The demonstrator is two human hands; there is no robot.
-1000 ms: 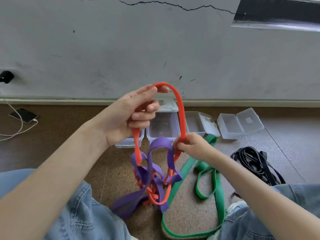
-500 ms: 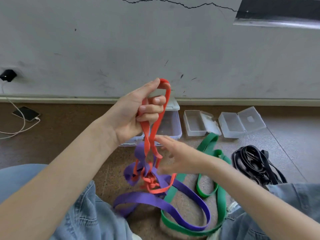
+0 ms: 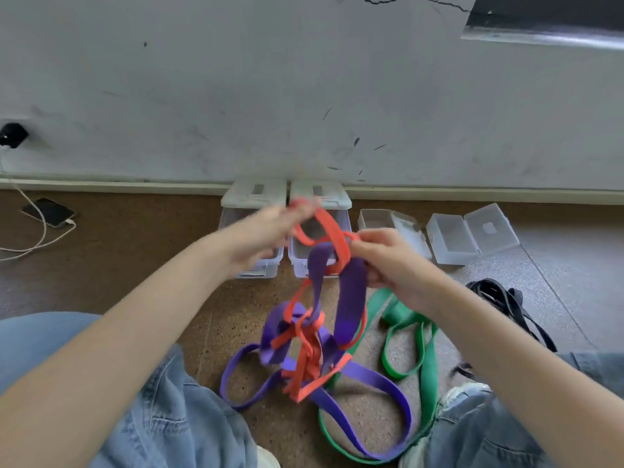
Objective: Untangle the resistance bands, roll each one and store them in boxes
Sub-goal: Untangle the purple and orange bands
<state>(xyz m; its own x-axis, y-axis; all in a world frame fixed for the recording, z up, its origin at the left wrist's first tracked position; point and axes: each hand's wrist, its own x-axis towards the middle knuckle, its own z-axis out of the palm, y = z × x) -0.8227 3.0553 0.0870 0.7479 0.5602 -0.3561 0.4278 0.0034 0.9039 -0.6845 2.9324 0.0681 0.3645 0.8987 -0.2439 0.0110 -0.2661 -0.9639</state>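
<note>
Four clear plastic boxes (image 3: 449,241) sit open in a row along the base of the wall (image 3: 304,96), so there's not much room past the hands before you hit the skirting. Bare floor (image 3: 111,265) stretches off to the left, with a phone (image 3: 49,212) on a white cable (image 3: 37,238) out near the edge. On the right a heap of black bands (image 3: 499,295) sits close to the person's knee.

Compared with half a second back, both hands have dropped lower and moved out over the boxes. The right hand was flat and open then; now it's curled round the bands.

The left hand (image 3: 266,231) is motion-blurred but looks pinched on the top loop of the orange band (image 3: 332,236). The right hand (image 3: 388,261) grips where orange crosses the purple band (image 3: 351,298). Those two are knotted together, hanging from the hands down to a messy orange-purple tangle (image 3: 304,349) just above the floor between the legs. Long purple loops trail on the ground, lying over the green band (image 3: 427,363), which lies flat to the right, nobody touching it.
</note>
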